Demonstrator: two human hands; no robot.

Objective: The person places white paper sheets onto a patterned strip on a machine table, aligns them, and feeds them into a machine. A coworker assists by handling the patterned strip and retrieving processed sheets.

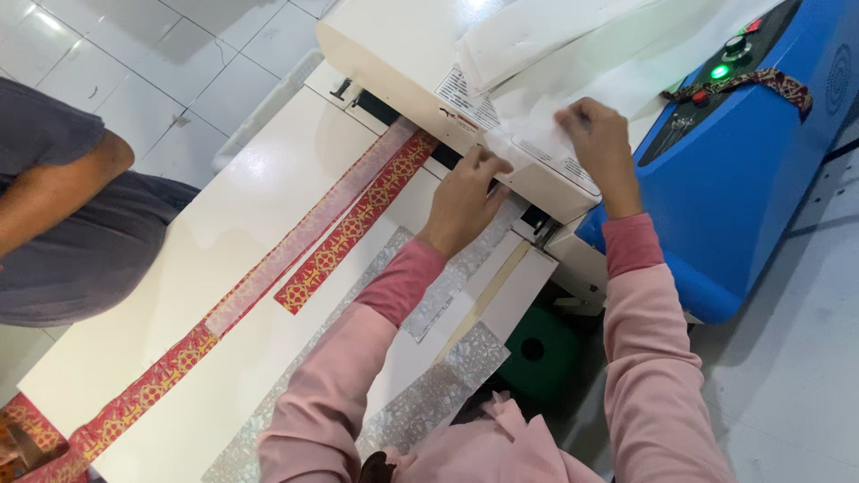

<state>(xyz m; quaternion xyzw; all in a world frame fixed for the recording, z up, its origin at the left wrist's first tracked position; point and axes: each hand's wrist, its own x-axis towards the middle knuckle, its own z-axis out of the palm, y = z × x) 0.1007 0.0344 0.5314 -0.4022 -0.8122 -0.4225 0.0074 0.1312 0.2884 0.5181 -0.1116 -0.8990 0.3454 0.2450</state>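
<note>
At the far left, another person's arm [54,192] in a grey sleeve rests beside the long cream feed table [206,268], apart from your own hands. Moving right, two red patterned strips [344,228] lie flat on that table, their long axes running diagonally from lower left up toward the machine's dark slot [394,114]. Beside them lies a silvery embossed strip [447,277], on the same diagonal. Your left hand [463,199] presses its upper end at the mouth of the cream machine housing [394,54], fingers curled down onto it, so the strip stretches back from your fingertips toward your body. Further right, your right hand [598,148] sits higher, on top of the housing, fingers pinched on a sheet of white paper [537,121]. Your left hand is the nearer one to the silvery strip. At the far right stands a blue machine body [752,188] with a lit green button [719,72].
</note>
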